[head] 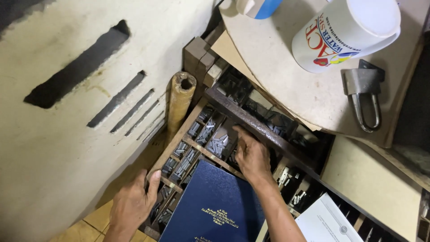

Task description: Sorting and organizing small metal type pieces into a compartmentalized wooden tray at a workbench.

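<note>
A wooden type case (181,134) with many small compartments holds several grey metal type pieces (218,144). My left hand (132,201) grips the case's left rim, thumb up along the wood. My right hand (251,154) reaches into a compartment in the middle of the case, fingers bent down among the type; whether it holds a piece is hidden. A dark blue hardcover book (215,204) with gold lettering lies on the case between my two arms.
A rolled brown tube (180,99) leans against the pale wall (67,134) with dark slots. A round board (309,94) overhangs the case, carrying a white printed mug (345,33) and a grey padlock (365,92). A white paper sheet (329,222) lies at bottom right.
</note>
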